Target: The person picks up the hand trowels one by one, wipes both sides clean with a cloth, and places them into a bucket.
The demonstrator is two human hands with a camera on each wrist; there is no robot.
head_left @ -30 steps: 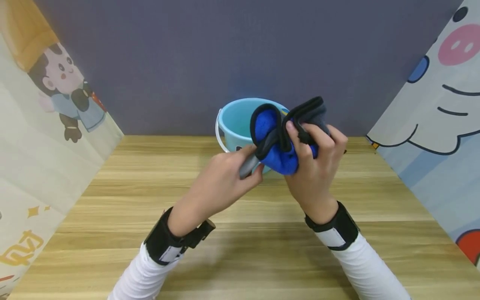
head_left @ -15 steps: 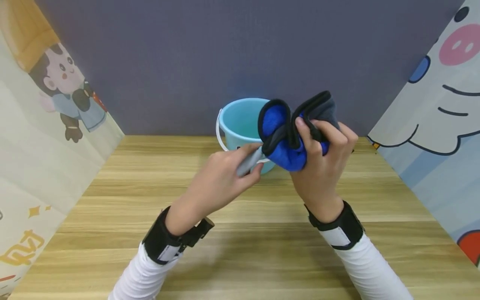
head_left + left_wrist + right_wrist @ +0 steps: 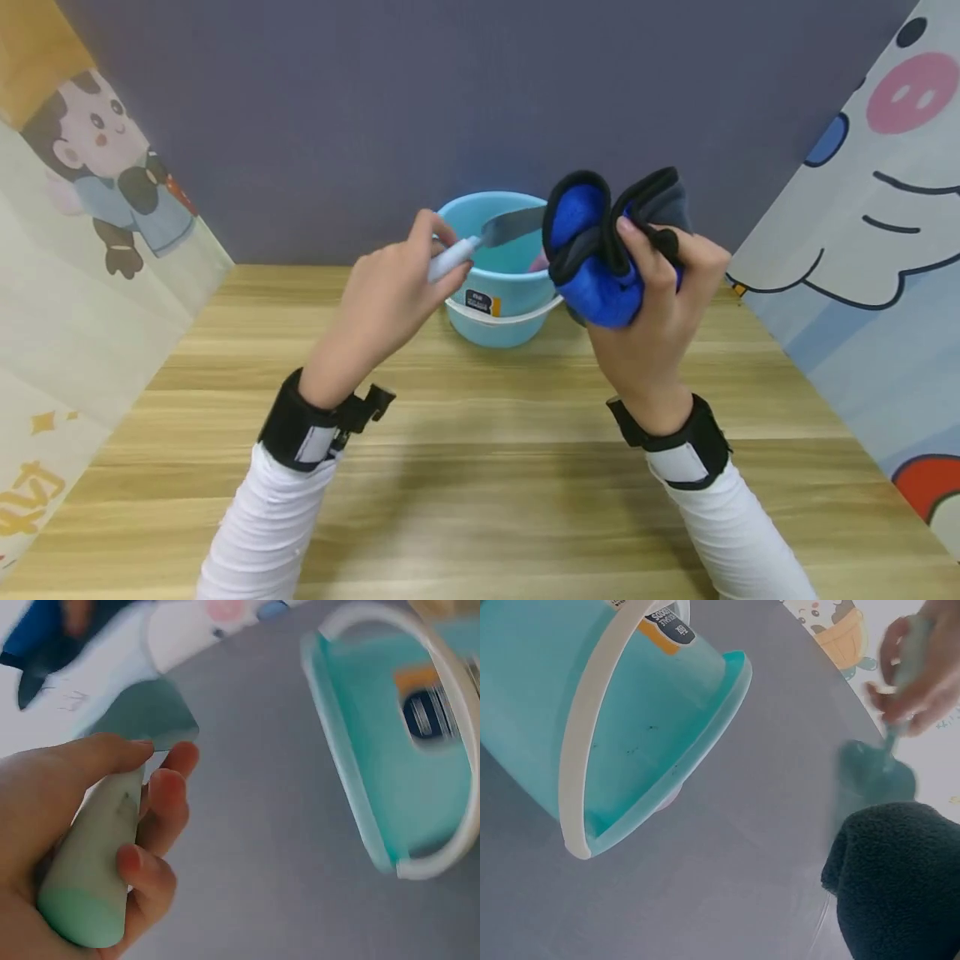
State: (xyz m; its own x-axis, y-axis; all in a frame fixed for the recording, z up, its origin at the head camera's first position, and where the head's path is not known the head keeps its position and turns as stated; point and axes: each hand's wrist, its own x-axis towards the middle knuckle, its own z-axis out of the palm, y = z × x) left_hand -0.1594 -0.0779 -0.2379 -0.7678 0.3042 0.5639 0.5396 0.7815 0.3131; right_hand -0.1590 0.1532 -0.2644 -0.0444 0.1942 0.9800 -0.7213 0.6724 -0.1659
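Here, the left hand (image 3: 390,287) grips a small pale-handled knife (image 3: 480,237), its blade raised over a light blue bucket (image 3: 495,275) that stands on the wooden worktop (image 3: 480,483). To the right, the right hand (image 3: 660,292) clutches a bunched blue-and-grey cloth (image 3: 600,250), just clear of the blade. The step in hand looks like wiping the knife; the next move likely calls for bringing blade and cloth together.

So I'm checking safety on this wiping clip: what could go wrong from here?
The knife, gripped by the left hand, has its bare blade pointing toward the right hand, which bunches the blue cloth; it could nick those fingers. Held above the bucket, it could also slip in.
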